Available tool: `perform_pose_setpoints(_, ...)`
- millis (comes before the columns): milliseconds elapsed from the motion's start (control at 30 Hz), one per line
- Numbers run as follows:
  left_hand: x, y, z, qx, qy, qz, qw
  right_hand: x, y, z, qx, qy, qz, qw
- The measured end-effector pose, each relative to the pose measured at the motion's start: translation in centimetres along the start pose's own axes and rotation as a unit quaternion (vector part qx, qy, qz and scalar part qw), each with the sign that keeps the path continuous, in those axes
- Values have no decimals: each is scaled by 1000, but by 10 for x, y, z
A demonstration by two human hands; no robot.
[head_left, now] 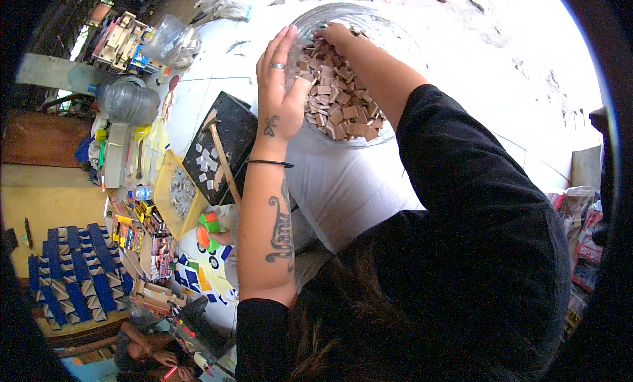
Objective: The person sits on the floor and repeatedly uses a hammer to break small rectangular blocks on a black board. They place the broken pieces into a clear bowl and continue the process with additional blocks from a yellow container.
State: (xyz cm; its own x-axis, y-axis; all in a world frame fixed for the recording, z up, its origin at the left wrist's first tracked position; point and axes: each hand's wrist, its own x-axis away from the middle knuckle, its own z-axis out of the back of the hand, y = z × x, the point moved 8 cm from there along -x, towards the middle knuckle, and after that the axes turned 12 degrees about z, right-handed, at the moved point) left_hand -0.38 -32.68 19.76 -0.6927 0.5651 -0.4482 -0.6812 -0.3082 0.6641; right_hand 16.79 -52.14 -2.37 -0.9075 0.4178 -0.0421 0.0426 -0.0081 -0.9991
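Observation:
A big clear plastic tub [353,143] stands in front of me, part filled with small flat brown square pieces [339,95]; their material I cannot tell. My left hand [280,75] lies along the tub's left side, fingers stretched out and thumb apart at the rim. It wears a ring. My right hand [335,36] reaches down into the tub at its far side, among the brown pieces. The fingers of that hand are mostly hidden, so whether they hold a piece does not show.
Left of my forearm, a hammer [224,154] and pale square pieces [206,161] lie on a black block [234,121]. Beside it is a yellow tray [173,184] of grey pieces. Farther left are large clear bottles [132,100] and blue strips [79,270]. Another person [148,349] sits at lower left.

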Motion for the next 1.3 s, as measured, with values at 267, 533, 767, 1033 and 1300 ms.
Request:
perform_pose_setpoints(267, -6, 0, -3, 10, -8, -6, 1000, -57, 19, 4, 219, 19, 33, 975)
perform_pose_setpoints(533, -5, 4, -4, 3, -6, -13, 1000, -23, -14, -1, 450, -34, 149, 880)
perform_pose_setpoints(767, -4, 4, -3, 1, -12, -7, 1000, 2, -11, 5, 147, 40, -25, 988)
perform_pose_setpoints(1033, -4, 2, -2, 6, 2, -8, 1000, -12, -27, 3, 428, -49, 96, 897)
perform_pose_setpoints(1300, -6, 6, -6, 8, -5, -20, 1000, 36, -63, -30, 542, -143, 110, 821)
